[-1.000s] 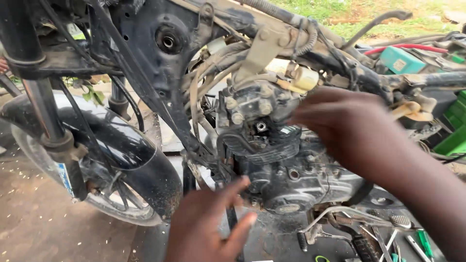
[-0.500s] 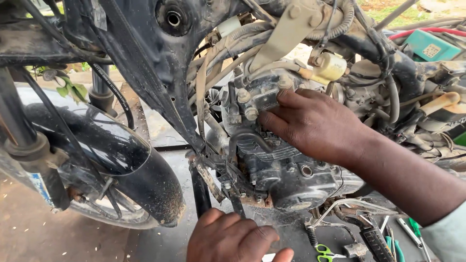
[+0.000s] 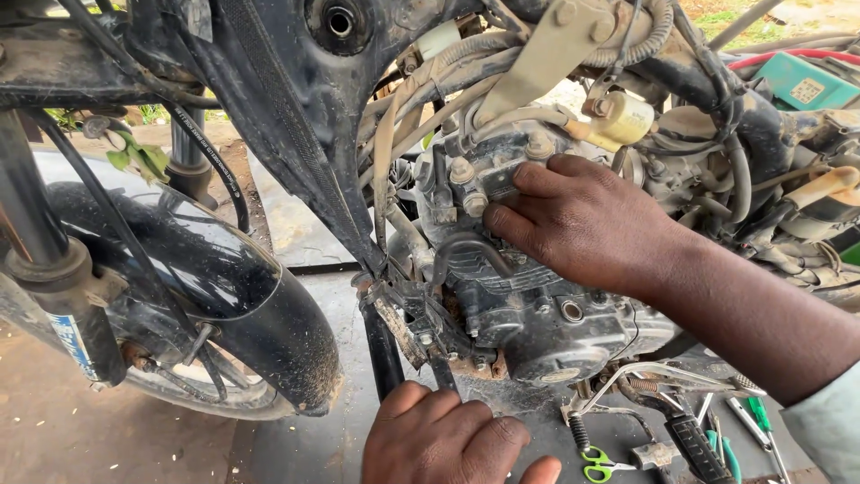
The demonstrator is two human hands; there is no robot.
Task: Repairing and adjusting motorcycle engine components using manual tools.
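The right hand (image 3: 587, 220) lies with fingers spread flat on the dirty engine (image 3: 528, 296), seemingly to feel its upper part, while below the engine the left hand (image 3: 448, 439) is curled closed, bracing low.

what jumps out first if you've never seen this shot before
The right hand spread flat on the grimy engine at the centre, under a tangle of hoses and cables. The left hand sits low at the bottom edge, below the engine. At the left, the black front mudguard arches over the wheel, and scissors with green handles lie on the ground at lower right.
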